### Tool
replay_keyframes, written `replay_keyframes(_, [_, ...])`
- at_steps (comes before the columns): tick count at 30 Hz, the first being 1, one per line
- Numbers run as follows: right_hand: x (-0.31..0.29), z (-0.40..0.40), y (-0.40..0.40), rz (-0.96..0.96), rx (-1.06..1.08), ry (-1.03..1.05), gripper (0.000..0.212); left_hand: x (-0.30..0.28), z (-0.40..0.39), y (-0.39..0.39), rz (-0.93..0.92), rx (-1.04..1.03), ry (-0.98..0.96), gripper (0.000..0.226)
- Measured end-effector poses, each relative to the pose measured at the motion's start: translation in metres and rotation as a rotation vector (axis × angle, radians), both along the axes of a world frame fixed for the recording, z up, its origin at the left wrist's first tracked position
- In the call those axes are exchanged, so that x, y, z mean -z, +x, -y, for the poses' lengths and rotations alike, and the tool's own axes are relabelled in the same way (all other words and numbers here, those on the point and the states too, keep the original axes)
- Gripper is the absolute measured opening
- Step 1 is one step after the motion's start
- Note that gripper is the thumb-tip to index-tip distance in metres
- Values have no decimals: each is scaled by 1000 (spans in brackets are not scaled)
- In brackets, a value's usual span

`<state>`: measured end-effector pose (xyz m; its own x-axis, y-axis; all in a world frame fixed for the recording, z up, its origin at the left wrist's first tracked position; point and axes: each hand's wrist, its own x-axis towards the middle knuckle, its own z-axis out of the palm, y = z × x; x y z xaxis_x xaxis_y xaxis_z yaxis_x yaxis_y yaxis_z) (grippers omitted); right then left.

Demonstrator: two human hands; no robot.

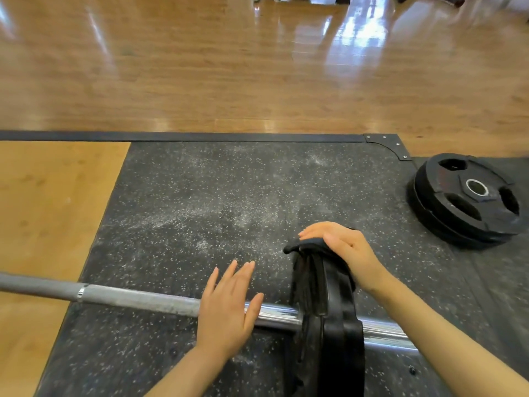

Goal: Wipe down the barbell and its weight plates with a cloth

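Right hand [340, 249] flat, fingers straight, pressing a dark cloth [297, 247] onto the top rim of the weight plates [329, 316] loaded on the barbell [143, 299]. Left hand [229, 305] open, fingers spread, over the bar shaft just left of the plates; can't tell if it touches. Hands apart, plates between them. Loose plates [469, 199] flat on the rubber mat [200, 196], well beyond the right hand.

Both forearms bare, no sleeves; left hand [226, 310] and right hand [343, 250] ungloved
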<state>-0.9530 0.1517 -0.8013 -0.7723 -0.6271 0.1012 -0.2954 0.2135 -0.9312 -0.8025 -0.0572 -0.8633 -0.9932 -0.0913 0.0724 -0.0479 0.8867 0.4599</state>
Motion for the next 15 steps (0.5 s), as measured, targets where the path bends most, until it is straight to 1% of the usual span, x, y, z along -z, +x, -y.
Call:
replay_keyframes(2, [0, -4, 4, -24, -23, -23, 36, 0, 0, 2, -12, 4, -2, 57])
replay_keyframes(4, [1, -4, 4, -1, -31, -52, 39, 1, -1, 4, -22, 1, 3, 56])
replay_keyframes(8, [11, 4, -4, 155, 69, -19, 39, 2, -1, 6, -44, -11, 15, 55])
replay_keyframes(11, [17, 7, -9, 234, 113, -36, 57, 4, -1, 4, -52, -26, 35, 55])
replay_keyframes(13, [18, 8, -12, 293, 126, -61, 63, 5, -2, 1, -56, -33, 35, 55])
replay_keyframes(14, [18, 9, -13, 299, 128, -63, 60, 5, -1, 0, -58, -37, 33, 55])
replay_keyframes(15, [17, 9, -13, 274, 128, -62, 53, 6, -1, -1, -60, -37, 27, 55])
